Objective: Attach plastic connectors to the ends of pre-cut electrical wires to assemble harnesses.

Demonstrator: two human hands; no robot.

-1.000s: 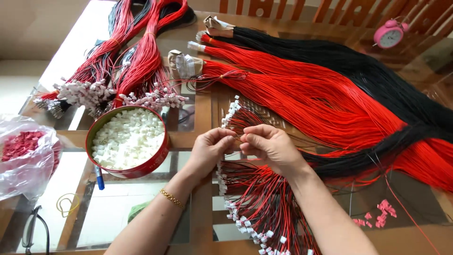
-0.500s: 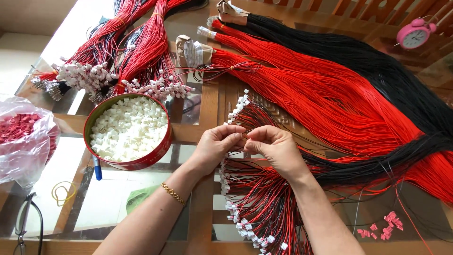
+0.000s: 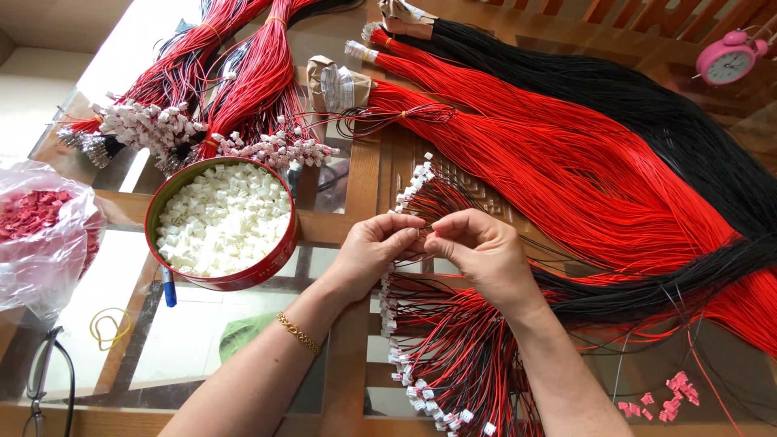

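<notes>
Far left: a clear bag (image 3: pixel 44 235) of red pieces lies on the desk (image 3: pixel 360 186), with spectacles (image 3: pixel 44 380) and a yellow rubber band (image 3: pixel 109 328) below it. Next, a round red tin (image 3: pixel 279 255) filled with white connectors (image 3: pixel 222 218); a blue pen (image 3: pixel 168 287) lies just under its rim. Behind the tin, finished red harnesses (image 3: pixel 243 89) with white plugs.

Centre: the left hand (image 3: pixel 376 251), gold bracelet (image 3: pixel 298 333) at the wrist, has its grip pinched on a small item at the fingertips; the item is too small to tell. The right hand (image 3: pixel 481 255) meets it, fingertips touching, grip likewise pinched on the same spot. Thin red and black wires (image 3: pixel 453 356) fan out beneath both hands, white plugs at their ends.

Right: long bundles of red wire (image 3: pixel 566 162) and black wire (image 3: pixel 672 129) lie across the desk. A pink alarm clock (image 3: pixel 728 58) stands at the far corner. Pink scraps (image 3: pixel 668 396) lie near the front edge.
</notes>
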